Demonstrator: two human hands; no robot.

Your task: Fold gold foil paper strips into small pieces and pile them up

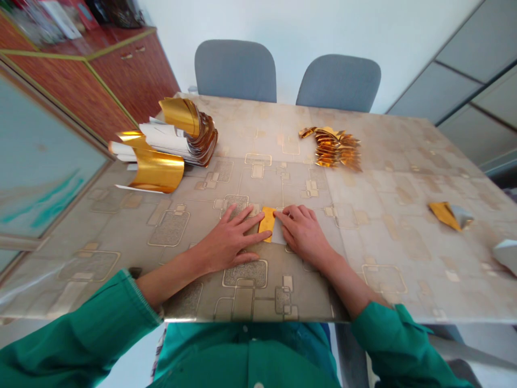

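A small piece of gold foil paper lies on the table in front of me, partly folded so that a pale underside shows along its right. My left hand rests flat with fingers spread, two fingertips pressing on the gold part. From the other side, my right hand has its fingers curled together at the paper's right edge, the index fingertip touching the gold. The thumb of that hand is mostly hidden, so I cannot tell how much paper sits under it.
A thick stack of gold foil sheets stands at the back left, a loose curled sheet before it. Folded gold pieces sit at the back right. One folded piece lies far right. Two grey chairs stand behind the table.
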